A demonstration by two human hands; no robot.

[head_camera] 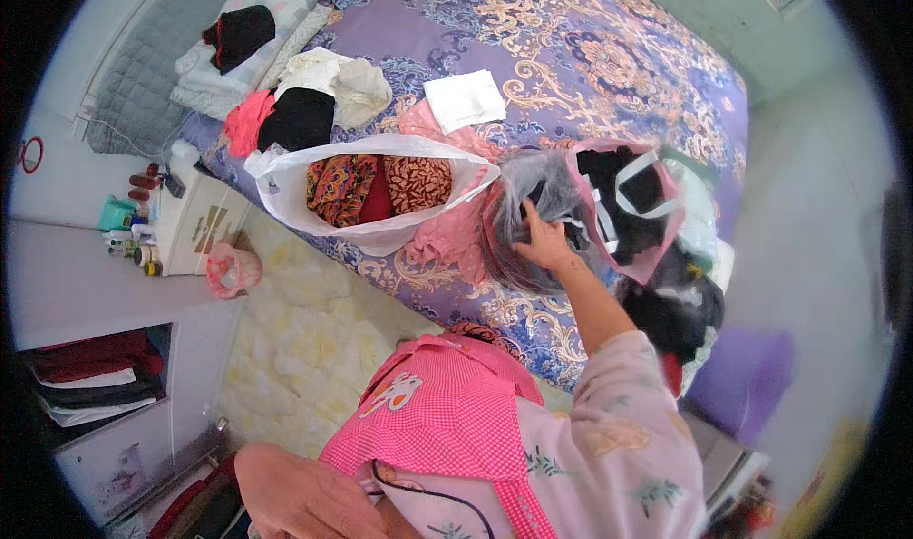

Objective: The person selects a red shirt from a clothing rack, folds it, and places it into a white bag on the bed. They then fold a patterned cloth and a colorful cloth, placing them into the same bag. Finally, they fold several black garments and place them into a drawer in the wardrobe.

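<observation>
My right hand (546, 243) reaches over the mouth of a clear plastic bag (503, 247) on the bed, thumb and forefinger spread, fingertips against the bag and the dark contents in it. To its right stands a pink bag (648, 271) with white handles, holding black cloth (628, 182). On the left, a white plastic bag (342, 234) gapes around folded patterned cloth (419, 182). Pink dotted cloth (446, 243) lies between the bags. Close to my body at the bottom, my left hand (299, 493) shows its back; its fingers are mostly hidden.
The bed (399, 22) has a purple patterned cover. Behind the bags lie a folded white cloth (465, 102), a black garment (298, 120) and folded bedding (242, 75). A black plastic bag (674, 307) sits at the right edge. A pink wastebasket (234, 269) stands beside a white nightstand (207, 214).
</observation>
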